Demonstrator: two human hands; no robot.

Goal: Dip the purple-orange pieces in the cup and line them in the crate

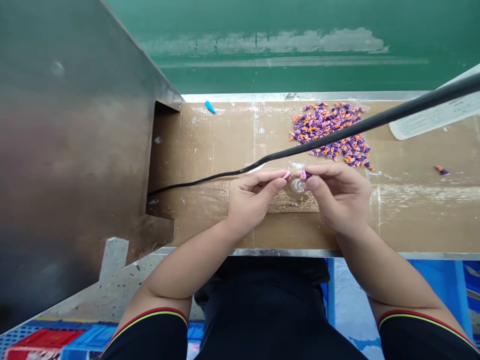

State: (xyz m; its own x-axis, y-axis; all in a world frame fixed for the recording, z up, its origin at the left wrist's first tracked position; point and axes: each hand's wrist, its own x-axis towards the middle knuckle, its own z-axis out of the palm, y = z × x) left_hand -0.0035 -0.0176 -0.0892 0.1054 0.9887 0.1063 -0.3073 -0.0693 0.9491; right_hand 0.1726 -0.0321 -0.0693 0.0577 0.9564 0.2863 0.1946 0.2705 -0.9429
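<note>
My left hand (pixel 252 197) pinches a small pink piece (pixel 286 175) between thumb and forefinger. A small purple and pink piece (pixel 305 175) is held in the fingertips of my right hand (pixel 339 195). The two pieces are close together but apart. Between and just below the fingertips lies a small round clear object (pixel 297 186) on the cardboard. Beyond my right hand is a pile of small purple, pink and orange pieces (pixel 318 125). One similar piece (pixel 441 170) lies alone at the right.
A black cable (pixel 337 135) crosses above the cardboard-covered table (pixel 210 145). A metal housing (pixel 82 150) stands at the left. A blue cone-shaped piece (pixel 210 107) lies at the back, and a translucent white container (pixel 431 112) at the back right. A green surface (pixel 262 30) lies beyond.
</note>
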